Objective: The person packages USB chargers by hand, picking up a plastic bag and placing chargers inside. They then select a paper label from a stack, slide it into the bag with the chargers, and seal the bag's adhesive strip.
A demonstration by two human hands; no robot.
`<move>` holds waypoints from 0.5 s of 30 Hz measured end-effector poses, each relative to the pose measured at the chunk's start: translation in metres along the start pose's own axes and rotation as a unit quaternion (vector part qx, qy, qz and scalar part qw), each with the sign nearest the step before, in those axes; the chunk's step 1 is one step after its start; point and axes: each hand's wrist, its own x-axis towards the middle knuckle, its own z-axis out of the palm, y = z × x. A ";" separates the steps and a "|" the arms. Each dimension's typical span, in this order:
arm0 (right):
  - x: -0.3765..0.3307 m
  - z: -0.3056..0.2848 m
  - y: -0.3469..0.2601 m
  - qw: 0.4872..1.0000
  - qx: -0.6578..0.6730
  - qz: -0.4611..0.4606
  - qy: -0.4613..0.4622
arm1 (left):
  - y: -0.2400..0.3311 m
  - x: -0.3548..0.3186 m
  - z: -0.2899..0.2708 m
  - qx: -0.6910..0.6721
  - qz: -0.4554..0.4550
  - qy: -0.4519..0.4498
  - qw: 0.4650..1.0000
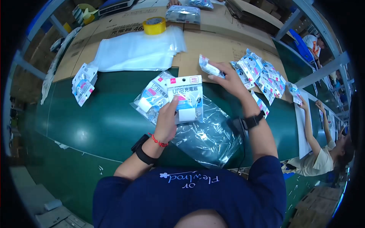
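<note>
My left hand (166, 121) is closed on a charger packet (192, 99), a flat blue-and-white pack with a white block inside, thumb across its front. Beneath it lie more charger packets (153, 95) of the same kind, partly covered. A large clear plastic bag (211, 138) spreads from under them toward me; whether those packets are inside it I cannot tell. Farther right, my right hand (230, 80) grips another charger packet (208, 67), tilted, above the cardboard's near edge. It is just left of a loose pile of similar packets (260, 72).
Stacked clear bags (133, 53) lie on the cardboard sheet (205, 43), with a yellow tape roll (154, 26) on them. Several packets (84, 83) sit at the left on the green table (87, 117). At the right, another person (319, 152) holds a packet (294, 93) beside metal posts.
</note>
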 end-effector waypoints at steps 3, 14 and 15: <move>-0.031 0.005 -0.066 0.992 -0.029 -0.114 0.045 | 0.002 -0.001 0.005 0.013 -0.015 0.002 1.000; -0.086 0.030 -0.103 0.965 -0.179 -0.194 -0.003 | 0.013 -0.016 0.014 0.035 0.010 -0.110 0.993; -0.088 0.031 -0.101 0.969 -0.157 -0.188 -0.010 | 0.012 -0.016 0.014 0.037 0.006 -0.110 0.993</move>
